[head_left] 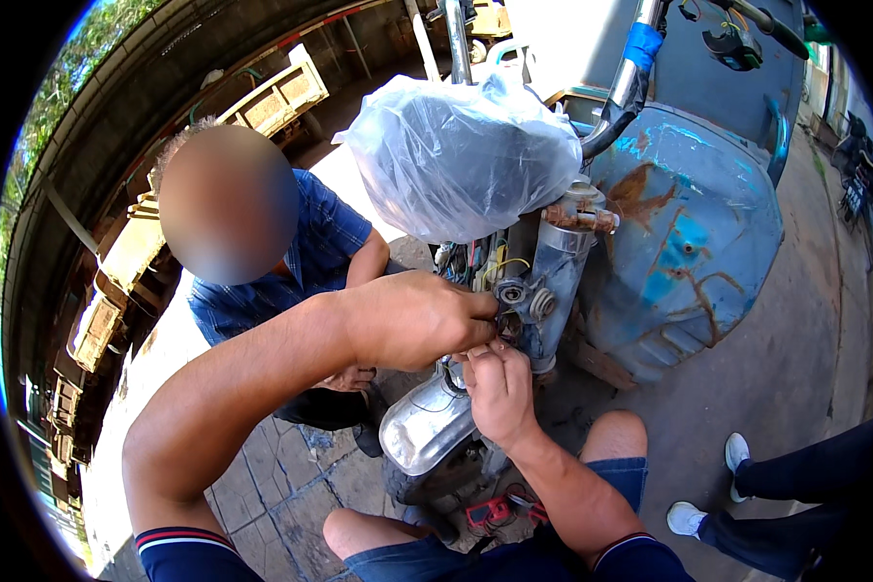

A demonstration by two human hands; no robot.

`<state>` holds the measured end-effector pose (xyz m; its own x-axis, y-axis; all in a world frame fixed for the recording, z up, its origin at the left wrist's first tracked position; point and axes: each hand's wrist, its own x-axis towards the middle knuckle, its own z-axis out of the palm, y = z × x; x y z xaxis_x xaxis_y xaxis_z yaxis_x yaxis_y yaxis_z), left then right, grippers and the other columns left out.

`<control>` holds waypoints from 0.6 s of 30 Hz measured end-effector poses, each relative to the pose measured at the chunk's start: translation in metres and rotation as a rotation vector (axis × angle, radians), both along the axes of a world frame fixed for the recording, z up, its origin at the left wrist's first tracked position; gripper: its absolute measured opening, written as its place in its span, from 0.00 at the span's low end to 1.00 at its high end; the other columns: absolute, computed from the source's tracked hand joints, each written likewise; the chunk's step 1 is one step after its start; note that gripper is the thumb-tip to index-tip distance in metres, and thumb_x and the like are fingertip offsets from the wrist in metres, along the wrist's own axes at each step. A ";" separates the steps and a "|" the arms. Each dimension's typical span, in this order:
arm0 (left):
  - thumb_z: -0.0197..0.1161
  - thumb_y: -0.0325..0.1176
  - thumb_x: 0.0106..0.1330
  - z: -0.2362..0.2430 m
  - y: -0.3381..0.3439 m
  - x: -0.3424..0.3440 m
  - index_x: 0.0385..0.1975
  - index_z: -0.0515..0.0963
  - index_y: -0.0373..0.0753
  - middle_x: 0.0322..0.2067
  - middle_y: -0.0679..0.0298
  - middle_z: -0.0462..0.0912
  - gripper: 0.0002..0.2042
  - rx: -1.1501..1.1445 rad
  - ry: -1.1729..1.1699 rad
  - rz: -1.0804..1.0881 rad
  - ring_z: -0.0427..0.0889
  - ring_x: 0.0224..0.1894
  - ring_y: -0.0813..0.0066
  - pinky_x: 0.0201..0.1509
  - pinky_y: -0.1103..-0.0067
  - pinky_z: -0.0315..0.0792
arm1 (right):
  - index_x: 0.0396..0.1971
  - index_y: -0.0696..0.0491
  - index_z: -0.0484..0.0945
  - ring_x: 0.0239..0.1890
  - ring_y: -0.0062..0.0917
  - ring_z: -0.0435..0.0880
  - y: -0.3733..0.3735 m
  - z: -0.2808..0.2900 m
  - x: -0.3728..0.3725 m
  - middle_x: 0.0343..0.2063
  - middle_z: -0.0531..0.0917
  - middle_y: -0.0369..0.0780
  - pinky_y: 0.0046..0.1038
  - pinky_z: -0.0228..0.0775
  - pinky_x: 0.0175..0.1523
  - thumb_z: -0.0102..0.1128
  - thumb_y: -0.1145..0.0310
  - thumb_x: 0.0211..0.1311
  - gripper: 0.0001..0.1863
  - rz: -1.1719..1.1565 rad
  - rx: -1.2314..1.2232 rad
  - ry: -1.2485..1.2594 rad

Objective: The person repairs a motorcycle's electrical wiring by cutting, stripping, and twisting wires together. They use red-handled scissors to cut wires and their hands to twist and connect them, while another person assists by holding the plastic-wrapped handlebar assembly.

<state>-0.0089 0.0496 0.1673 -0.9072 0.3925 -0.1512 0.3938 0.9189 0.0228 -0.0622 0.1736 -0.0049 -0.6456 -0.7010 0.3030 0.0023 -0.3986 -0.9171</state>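
Observation:
At the front of a worn blue three-wheeled motorcycle, my left hand reaches across with its fingers closed in a pinch beside the lock-like round metal fittings. Just below it, my right hand is also pinched, its fingertips nearly meeting the left ones. What they hold is too small and covered to make out, perhaps at the wiring there. Coloured wires hang above my left hand, under a clear plastic bag wrapped over a rounded part. Right of the fittings stands a silver fork tube.
A person in a blue checked shirt crouches close on the left. A silver mudguard lies below my hands, above the front wheel. The dented blue body panel is at the right. A red meter-like device sits between my legs. Another person's shoes are at right.

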 end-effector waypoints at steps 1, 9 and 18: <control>0.65 0.29 0.56 0.000 -0.001 0.000 0.34 0.80 0.33 0.36 0.53 0.79 0.09 0.004 0.003 -0.012 0.85 0.38 0.50 0.40 0.60 0.79 | 0.28 0.59 0.76 0.17 0.21 0.68 -0.001 -0.002 0.000 0.16 0.72 0.38 0.28 0.60 0.26 0.46 0.65 0.74 0.16 0.000 0.000 0.033; 0.65 0.30 0.55 0.002 0.000 0.000 0.34 0.80 0.34 0.35 0.55 0.79 0.09 -0.086 -0.016 -0.001 0.86 0.36 0.51 0.38 0.61 0.80 | 0.29 0.60 0.75 0.19 0.28 0.70 0.001 0.005 0.003 0.19 0.74 0.41 0.33 0.63 0.28 0.47 0.67 0.71 0.14 -0.143 -0.002 0.185; 0.65 0.28 0.53 0.002 0.000 -0.001 0.35 0.80 0.33 0.36 0.55 0.79 0.10 -0.059 -0.034 0.003 0.85 0.37 0.51 0.38 0.61 0.80 | 0.28 0.62 0.75 0.18 0.24 0.69 0.003 0.001 0.001 0.17 0.72 0.40 0.32 0.61 0.27 0.45 0.68 0.72 0.15 -0.090 0.002 0.130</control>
